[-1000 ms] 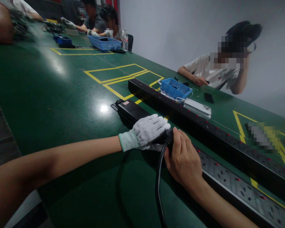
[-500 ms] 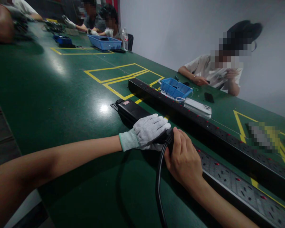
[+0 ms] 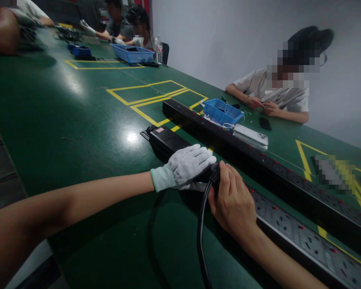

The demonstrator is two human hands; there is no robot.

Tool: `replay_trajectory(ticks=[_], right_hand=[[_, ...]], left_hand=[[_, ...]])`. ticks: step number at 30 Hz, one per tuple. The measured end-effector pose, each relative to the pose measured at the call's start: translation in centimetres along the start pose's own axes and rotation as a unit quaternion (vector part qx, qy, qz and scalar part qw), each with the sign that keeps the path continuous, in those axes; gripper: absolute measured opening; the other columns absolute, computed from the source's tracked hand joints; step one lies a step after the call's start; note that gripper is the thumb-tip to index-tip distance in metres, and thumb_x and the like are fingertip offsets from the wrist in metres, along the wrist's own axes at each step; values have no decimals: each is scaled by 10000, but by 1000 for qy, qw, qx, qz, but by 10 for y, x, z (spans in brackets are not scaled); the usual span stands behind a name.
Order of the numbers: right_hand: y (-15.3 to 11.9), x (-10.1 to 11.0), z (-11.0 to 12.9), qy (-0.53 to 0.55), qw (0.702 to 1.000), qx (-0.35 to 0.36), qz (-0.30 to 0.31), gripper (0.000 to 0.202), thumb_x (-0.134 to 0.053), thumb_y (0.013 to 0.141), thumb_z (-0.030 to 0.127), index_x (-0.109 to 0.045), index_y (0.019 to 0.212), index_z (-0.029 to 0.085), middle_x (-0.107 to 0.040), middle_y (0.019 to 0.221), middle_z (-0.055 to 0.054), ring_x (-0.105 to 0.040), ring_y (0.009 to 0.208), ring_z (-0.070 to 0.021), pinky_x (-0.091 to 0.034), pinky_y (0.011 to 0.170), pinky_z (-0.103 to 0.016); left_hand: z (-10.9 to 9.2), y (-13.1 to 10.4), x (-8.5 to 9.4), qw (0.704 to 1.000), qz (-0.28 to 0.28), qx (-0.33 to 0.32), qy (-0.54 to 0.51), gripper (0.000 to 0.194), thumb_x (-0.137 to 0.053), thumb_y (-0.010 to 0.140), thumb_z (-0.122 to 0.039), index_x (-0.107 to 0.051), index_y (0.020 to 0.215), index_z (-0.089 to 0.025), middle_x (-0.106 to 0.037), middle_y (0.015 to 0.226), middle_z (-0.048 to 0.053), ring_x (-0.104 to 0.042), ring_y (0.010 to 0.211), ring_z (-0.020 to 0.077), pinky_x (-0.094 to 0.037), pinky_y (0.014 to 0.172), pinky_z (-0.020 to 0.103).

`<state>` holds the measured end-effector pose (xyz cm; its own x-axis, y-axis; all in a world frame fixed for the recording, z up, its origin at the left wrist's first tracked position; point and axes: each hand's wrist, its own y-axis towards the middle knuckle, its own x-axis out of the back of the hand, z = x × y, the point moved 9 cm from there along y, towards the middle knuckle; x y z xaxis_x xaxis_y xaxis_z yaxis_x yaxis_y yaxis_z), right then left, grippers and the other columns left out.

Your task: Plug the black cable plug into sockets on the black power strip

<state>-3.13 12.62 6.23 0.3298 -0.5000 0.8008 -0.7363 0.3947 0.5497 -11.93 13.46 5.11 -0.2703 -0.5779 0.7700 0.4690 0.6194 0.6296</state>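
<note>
A long black power strip [image 3: 291, 224] with a row of sockets and red marks lies slantwise before me. My left hand [image 3: 191, 165], in a pale grey glove, is wrapped over its body near the far end, thumb on the near side. Bare, my right hand [image 3: 233, 196] grips a black plug [image 3: 215, 173] against the strip just beside the glove. From the plug a thick black cable [image 3: 200, 237] hangs down toward me. The plug's pins and the socket under it are hidden by my fingers.
A second black power strip [image 3: 243, 148] runs parallel behind the first. Past it are a small blue basket [image 3: 222, 111] and a white phone [image 3: 251, 135]. Across the green table [image 3: 87, 144] sits a person [image 3: 284, 96]; other people work at the far end by a larger blue basket [image 3: 132, 54].
My hands, the plug and the strip have stayed in place. The person across the table has lowered a raised hand to the tabletop, beside the other hand.
</note>
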Motion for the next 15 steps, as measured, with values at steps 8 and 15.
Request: replay_trajectory(ticks=[8,15], right_hand=[[1,2,0,6,1000,-1,-2,543,-455,867,270,-369,1313,-29,-522,1219,-226,-487,1155,-287,-476,946,-403],[1,1,0,2,1000,0,-1,545,-453,867,269,-370,1311,-35,-521,1218,-224,-489,1149,-289,-474,947,-397]], left_hand=[[2,0,-2,1000,13,9,-4,678,-381,824,-632,-440,1245,-104,-534,1241,157,-450,1209,279,-348,1054,470],[2,0,-2,1000,14,10,-3,693,-383,818,-635,-452,1241,-90,-533,1238,160,-461,1192,293,-336,1060,469]])
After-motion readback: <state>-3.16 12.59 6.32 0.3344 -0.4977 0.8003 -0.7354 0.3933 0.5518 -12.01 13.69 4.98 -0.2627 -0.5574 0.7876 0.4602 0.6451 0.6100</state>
